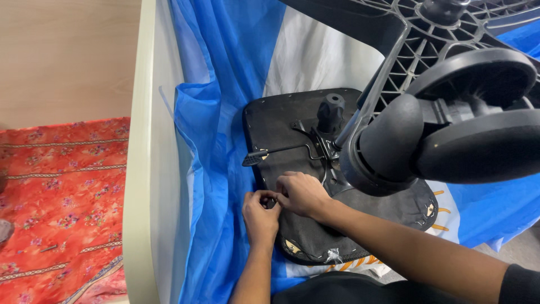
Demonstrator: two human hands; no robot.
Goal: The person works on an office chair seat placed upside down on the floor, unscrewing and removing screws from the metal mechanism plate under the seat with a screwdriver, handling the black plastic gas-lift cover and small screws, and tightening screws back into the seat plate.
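The upturned seat (281, 126) is covered underneath in matt black cloth, frayed at the near edge. Its lever (281, 151) looks like dull black metal. The chair base (416, 39) and castor (450, 135) are smooth black plastic. Sheer blue netting (219, 112) drapes left; far left lies red flowered cloth (62, 197).

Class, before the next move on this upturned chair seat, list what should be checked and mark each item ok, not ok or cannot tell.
1. Both hands on the work: left hand and right hand meet at the seat's near-left edge. Ok.
2. Small part pinched between the fingers: mostly hidden. Cannot tell.
3. Chair seat lying underside up on the blue cloth. Ok.
4. Lever clear of the hands. Ok.
5. Wheeled base looms close above the right forearm; whether it is steady: cannot tell.
6. Torn fabric at the seat's near edge. Not ok.
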